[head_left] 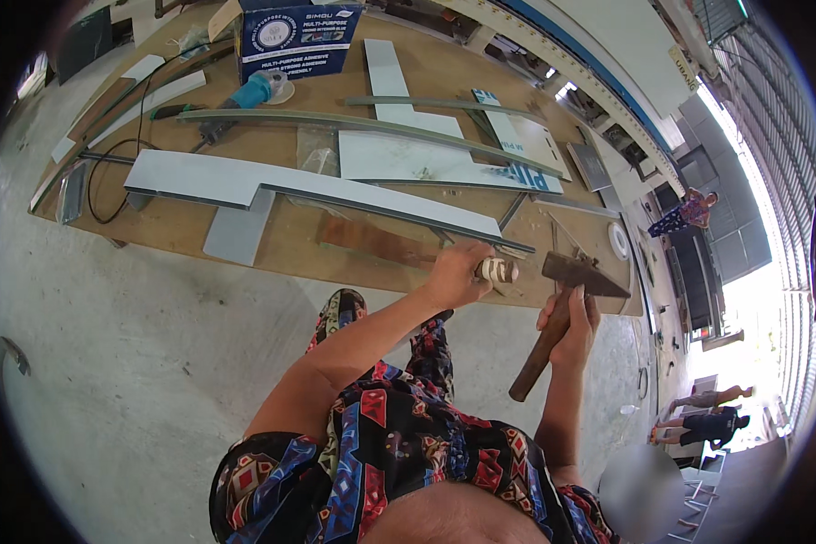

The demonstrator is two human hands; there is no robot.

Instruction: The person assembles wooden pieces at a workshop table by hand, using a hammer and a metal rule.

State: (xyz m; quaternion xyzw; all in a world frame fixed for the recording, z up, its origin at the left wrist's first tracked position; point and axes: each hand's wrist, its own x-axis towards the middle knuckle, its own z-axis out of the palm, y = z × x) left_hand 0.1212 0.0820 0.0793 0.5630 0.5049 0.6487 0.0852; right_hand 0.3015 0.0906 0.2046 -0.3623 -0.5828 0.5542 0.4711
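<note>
My right hand (574, 328) is wrapped round the wooden handle of a hammer (535, 363). Its dark, wedge-shaped metal head (587, 275) points up and to the right, just over the table's near edge. In my closed left hand (458, 275) is a short tool handle (499, 269) banded in white and brown; its other end is hidden, so I cannot tell the tool's kind. The hammer head and this handle are apart. Just beyond my left hand lies a long, pale stepped panel strip (335, 192) with a dark edge. A brown glossy strip (372, 239) lies to the left.
A brown worktable (286, 258) carries white panel offcuts (385, 154), long greenish strips (335, 120), a teal corded power tool (256, 91) and a blue box (295, 41). A tape roll (617, 240) sits at its right. Large machinery stands beyond; several people (689, 213) are farther right.
</note>
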